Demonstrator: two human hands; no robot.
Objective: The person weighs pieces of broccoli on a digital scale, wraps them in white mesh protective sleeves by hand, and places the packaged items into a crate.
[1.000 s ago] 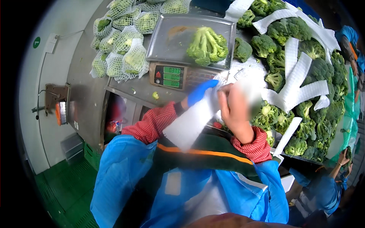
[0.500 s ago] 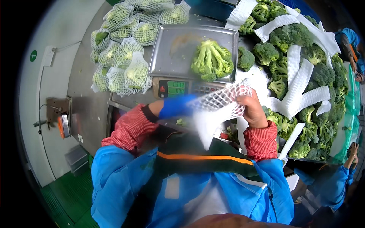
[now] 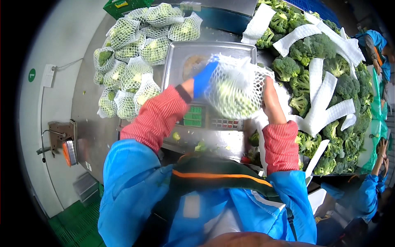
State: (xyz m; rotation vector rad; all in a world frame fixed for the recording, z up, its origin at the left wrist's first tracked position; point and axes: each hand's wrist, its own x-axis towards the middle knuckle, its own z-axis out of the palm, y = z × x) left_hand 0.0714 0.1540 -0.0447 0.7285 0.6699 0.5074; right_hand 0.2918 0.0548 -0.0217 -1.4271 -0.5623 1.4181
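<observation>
A broccoli head (image 3: pixel 232 99) is inside a white foam net sleeve (image 3: pixel 257 76), over the front of the scale's steel tray (image 3: pixel 177 61). My left hand (image 3: pixel 202 82), in a blue glove, grips the broccoli at its left side; its fingertips are hidden by the netting and blurred. With its bare fingers closed on the net, my right hand (image 3: pixel 273 101) holds the right edge of the sleeve. Below the tray, the scale's green display (image 3: pixel 192 116) and keypad (image 3: pixel 225 124) show in part.
Several netted broccoli heads (image 3: pixel 154 49) are piled at the left of the steel table (image 3: pixel 92 103). At right lies a big heap of bare broccoli (image 3: pixel 347 86) with loose net sleeves (image 3: pixel 319 101) on top. Another person's hands (image 3: pixel 382 154) show at the far right, by green plastic (image 3: pixel 375 119).
Both hands have moved forward to the scale. The broccoli that lay bare on the tray is now inside the net sleeve, which was bunched by my left hand before.
</observation>
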